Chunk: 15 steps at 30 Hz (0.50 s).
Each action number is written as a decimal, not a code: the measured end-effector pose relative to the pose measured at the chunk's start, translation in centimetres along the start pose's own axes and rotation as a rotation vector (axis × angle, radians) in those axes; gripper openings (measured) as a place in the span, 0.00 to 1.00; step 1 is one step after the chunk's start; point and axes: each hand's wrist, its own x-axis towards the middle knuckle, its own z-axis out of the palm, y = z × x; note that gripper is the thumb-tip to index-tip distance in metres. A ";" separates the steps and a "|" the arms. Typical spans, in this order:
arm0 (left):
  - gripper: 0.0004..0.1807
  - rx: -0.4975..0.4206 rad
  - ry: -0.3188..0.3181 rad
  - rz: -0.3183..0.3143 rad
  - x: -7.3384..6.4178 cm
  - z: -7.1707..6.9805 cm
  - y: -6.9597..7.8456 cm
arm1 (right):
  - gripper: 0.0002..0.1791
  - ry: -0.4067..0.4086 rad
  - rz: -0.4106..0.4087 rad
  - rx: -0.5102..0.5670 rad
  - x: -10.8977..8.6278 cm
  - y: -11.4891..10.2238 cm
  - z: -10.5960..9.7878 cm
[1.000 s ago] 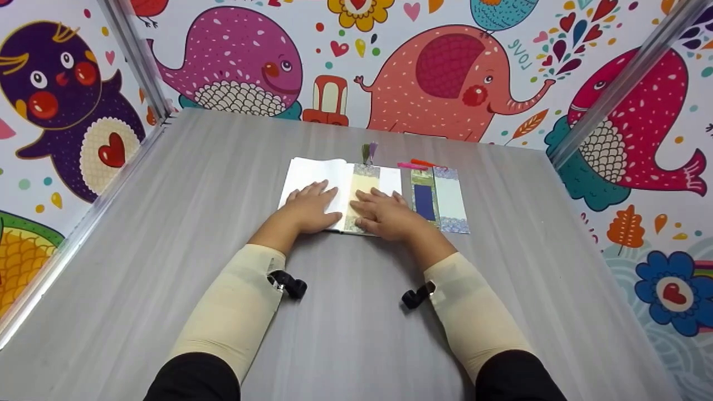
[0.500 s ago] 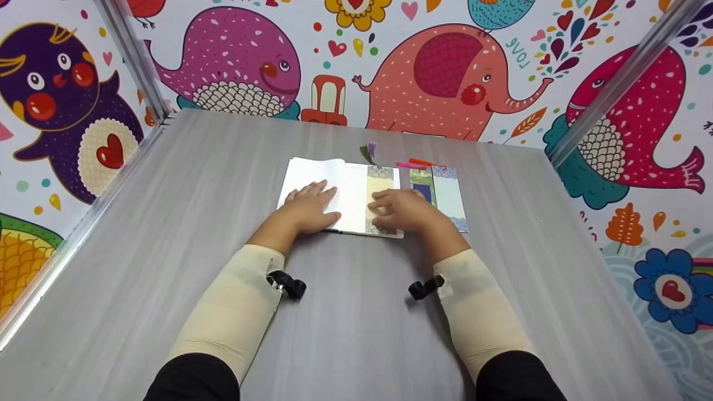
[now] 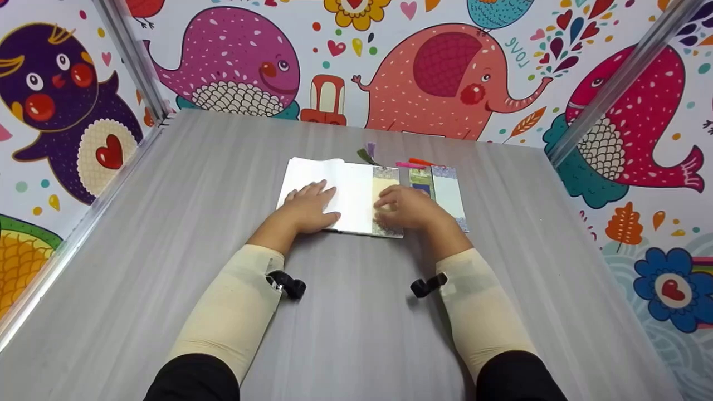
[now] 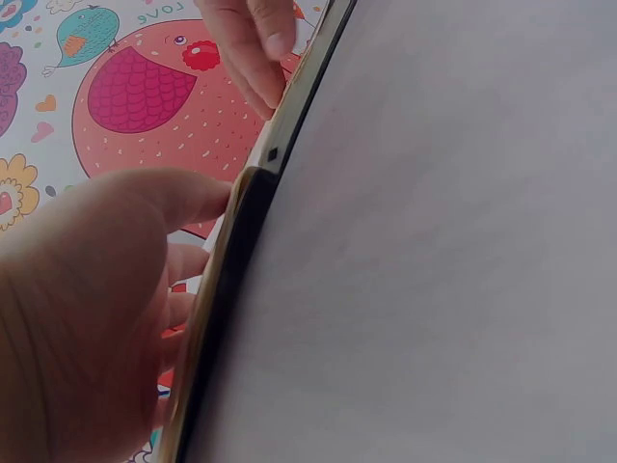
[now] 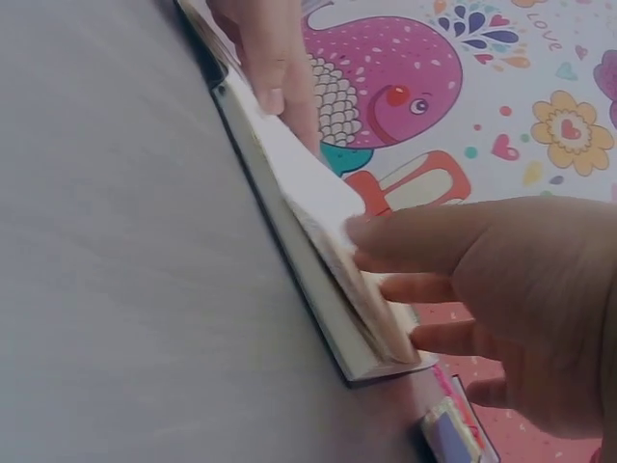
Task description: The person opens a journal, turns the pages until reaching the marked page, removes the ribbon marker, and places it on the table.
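Observation:
An open book (image 3: 356,195) with white pages lies on the table. My left hand (image 3: 308,210) rests spread on its left page. On the right page, along the outer edge, lies a cream bookmark (image 3: 384,174) with patterned ends; a green and purple tassel (image 3: 367,152) trails past the book's top edge. My right hand (image 3: 411,209) touches this bookmark with loosely bent fingers and covers part of it. In the right wrist view, the thumb and fingers are at the bookmark (image 5: 339,262), which stands slightly off the page stack at its edge.
Right of the book lie two more bookmarks, a green one with a blue panel (image 3: 421,188) and a pale one with bluish ends (image 3: 449,195). Pink (image 3: 409,165) and orange (image 3: 421,162) tassels lie above them. Cartoon-printed walls (image 3: 334,33) border the grey table (image 3: 223,167).
The right hand has moved right, and the cream bookmark has shifted with it from near the book's middle to the right page's outer edge. The left hand has stayed put.

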 end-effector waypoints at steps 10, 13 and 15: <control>0.45 0.004 0.006 0.000 0.1 0.1 -0.1 | 0.51 0.084 0.301 -0.042 0.6 -0.6 1.0; 0.45 0.000 0.005 0.002 0.0 0.1 -0.1 | 0.53 0.060 0.363 0.009 0.7 -0.7 0.8; 0.45 -0.002 0.004 0.001 0.0 0.1 -0.1 | 0.54 0.054 0.400 0.055 0.8 -0.7 0.7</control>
